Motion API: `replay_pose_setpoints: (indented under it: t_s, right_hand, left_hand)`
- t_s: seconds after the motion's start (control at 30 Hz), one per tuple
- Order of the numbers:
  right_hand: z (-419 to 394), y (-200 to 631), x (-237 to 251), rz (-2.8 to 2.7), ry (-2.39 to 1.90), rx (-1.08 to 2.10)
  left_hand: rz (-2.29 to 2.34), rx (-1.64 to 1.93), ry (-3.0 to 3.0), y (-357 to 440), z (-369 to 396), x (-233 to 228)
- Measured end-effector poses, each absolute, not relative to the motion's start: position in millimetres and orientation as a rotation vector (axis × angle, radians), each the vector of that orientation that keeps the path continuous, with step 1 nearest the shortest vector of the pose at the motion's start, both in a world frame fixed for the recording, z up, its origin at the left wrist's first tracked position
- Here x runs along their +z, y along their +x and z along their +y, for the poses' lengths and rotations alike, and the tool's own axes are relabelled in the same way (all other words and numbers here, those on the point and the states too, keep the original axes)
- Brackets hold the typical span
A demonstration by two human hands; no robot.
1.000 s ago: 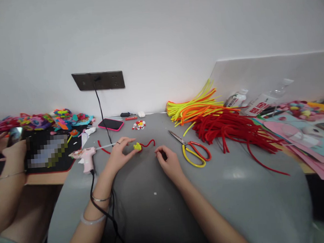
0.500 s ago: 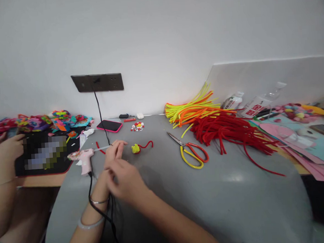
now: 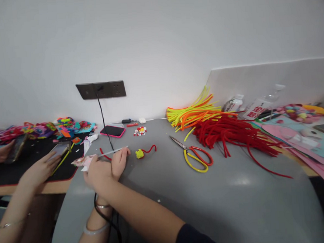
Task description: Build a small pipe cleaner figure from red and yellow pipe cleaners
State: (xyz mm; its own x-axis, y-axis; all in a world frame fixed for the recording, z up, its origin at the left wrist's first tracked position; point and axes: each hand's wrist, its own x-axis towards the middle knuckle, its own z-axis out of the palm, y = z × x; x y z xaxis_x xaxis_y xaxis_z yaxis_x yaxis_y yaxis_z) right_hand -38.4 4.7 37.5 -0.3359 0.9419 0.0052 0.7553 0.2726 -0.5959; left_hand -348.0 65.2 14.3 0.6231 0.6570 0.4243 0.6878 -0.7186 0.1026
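At the far left, well to the left of the pink hot-glue gun (image 3: 83, 162), a co-worker's two hands (image 3: 40, 167) hold phones over a black mat (image 3: 4, 173), with a heap of bright felt pieces (image 3: 65, 126) behind it. The glue gun lies on the grey surface (image 3: 212, 199), its clear glue stick (image 3: 115, 150) pointing away to the right. The person's right hand (image 3: 99, 174) reaches across and covers the gun's body; its fingers curl over it, though whether they are clamped on it cannot be told. The left hand (image 3: 119, 161) rests on the surface just right of the gun, fingers loosely together beside the glue stick and holding nothing that shows. A black cord (image 3: 101, 111) runs from the gun's side up to a dark wall socket strip (image 3: 101, 90). A pink-cased phone (image 3: 112, 131) lies behind the gun. Just right of the left hand sits a small yellow pompom on a curled red pipe cleaner (image 3: 146, 151). Farther right of the gun lie scissors with yellow and red handles (image 3: 193, 156), then a pile of red pipe cleaners (image 3: 232, 133) with yellow and orange ones (image 3: 194, 111) behind, and pink paper sheets (image 3: 304, 137) at the far right.
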Motion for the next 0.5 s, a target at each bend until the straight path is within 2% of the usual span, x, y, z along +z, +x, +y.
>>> replay_pose_setpoints:
  t_s: [0.17,0.5]
  right_hand:
    - [14.9,-41.2,45.3,-2.301,-1.585,0.85]
    - [1.7,-32.7,36.9,-2.147,-1.436,0.792]
  left_hand:
    - [-1.164,-0.698,-2.705,-345.3,71.1,13.9]
    - [-1.58,-0.926,-2.569,-372.8,76.2,15.1]
